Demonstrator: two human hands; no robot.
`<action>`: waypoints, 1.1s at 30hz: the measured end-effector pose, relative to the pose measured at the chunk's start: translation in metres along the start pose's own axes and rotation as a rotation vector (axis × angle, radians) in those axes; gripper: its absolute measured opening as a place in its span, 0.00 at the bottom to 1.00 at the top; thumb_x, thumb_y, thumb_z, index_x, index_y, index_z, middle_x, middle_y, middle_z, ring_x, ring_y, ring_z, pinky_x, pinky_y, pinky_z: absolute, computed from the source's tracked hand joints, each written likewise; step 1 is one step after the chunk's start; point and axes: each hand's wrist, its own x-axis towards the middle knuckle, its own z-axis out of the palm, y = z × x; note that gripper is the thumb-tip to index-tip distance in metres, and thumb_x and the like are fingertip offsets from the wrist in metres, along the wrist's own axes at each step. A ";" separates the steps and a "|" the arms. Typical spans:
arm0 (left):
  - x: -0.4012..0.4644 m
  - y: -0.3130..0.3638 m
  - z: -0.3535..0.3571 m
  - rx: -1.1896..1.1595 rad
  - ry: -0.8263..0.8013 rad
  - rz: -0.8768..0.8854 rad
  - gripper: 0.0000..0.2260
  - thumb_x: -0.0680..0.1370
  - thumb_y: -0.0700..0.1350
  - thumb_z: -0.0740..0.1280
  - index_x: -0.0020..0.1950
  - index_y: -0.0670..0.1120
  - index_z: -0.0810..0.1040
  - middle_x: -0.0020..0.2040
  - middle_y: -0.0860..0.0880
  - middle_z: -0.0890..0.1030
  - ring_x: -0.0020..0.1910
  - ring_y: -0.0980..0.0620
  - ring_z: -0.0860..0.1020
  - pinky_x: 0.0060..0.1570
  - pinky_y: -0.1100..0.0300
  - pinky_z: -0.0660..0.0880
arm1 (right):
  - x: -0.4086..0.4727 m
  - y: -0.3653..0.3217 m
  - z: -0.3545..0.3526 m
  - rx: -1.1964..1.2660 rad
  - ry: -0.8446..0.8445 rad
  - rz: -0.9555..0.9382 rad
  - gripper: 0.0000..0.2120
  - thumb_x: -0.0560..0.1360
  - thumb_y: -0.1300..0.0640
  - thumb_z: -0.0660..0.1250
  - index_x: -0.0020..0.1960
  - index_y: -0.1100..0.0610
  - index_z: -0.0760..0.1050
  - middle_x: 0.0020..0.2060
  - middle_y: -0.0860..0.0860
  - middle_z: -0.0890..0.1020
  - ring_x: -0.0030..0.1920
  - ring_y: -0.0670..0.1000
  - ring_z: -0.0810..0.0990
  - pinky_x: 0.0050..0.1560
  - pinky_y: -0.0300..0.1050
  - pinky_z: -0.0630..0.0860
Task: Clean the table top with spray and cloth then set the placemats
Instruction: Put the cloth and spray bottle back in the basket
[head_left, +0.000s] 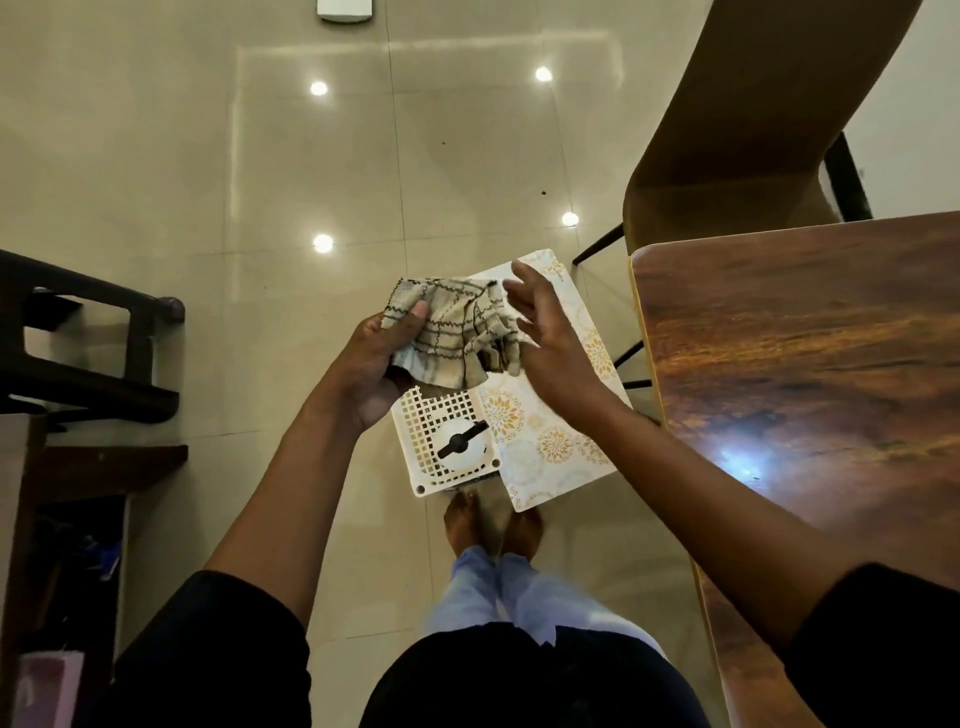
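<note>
My left hand (379, 364) pinches the crumpled beige checked cloth (457, 332); my right hand (545, 338), fingers spread, is beside it, above floral placemats (545, 431).

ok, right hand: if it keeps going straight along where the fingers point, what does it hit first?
Probably the cloth. The right hand is open, fingers aimed up-left at the bunched fabric that the left hand grips. The fingertips look close to it, maybe touching; depth is unclear from this one view.
</note>
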 end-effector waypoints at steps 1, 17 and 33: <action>0.002 -0.002 -0.002 -0.035 -0.007 -0.004 0.11 0.85 0.43 0.66 0.63 0.40 0.85 0.60 0.40 0.88 0.57 0.44 0.88 0.54 0.48 0.85 | 0.010 0.006 0.003 0.159 -0.013 0.128 0.28 0.81 0.66 0.60 0.79 0.51 0.62 0.74 0.53 0.71 0.73 0.49 0.70 0.74 0.51 0.69; 0.111 -0.095 -0.078 0.155 0.209 -0.177 0.10 0.84 0.43 0.71 0.62 0.39 0.84 0.52 0.42 0.90 0.46 0.48 0.89 0.44 0.54 0.86 | 0.122 0.133 0.041 0.395 -0.236 0.555 0.20 0.77 0.57 0.71 0.66 0.65 0.76 0.56 0.63 0.84 0.55 0.64 0.85 0.51 0.56 0.82; 0.167 -0.191 -0.151 0.589 0.786 -0.239 0.13 0.74 0.47 0.78 0.58 0.47 0.88 0.51 0.49 0.89 0.49 0.48 0.88 0.56 0.47 0.86 | 0.147 0.256 0.127 -0.384 -0.068 0.249 0.30 0.73 0.61 0.74 0.73 0.49 0.72 0.58 0.47 0.83 0.57 0.48 0.82 0.58 0.39 0.77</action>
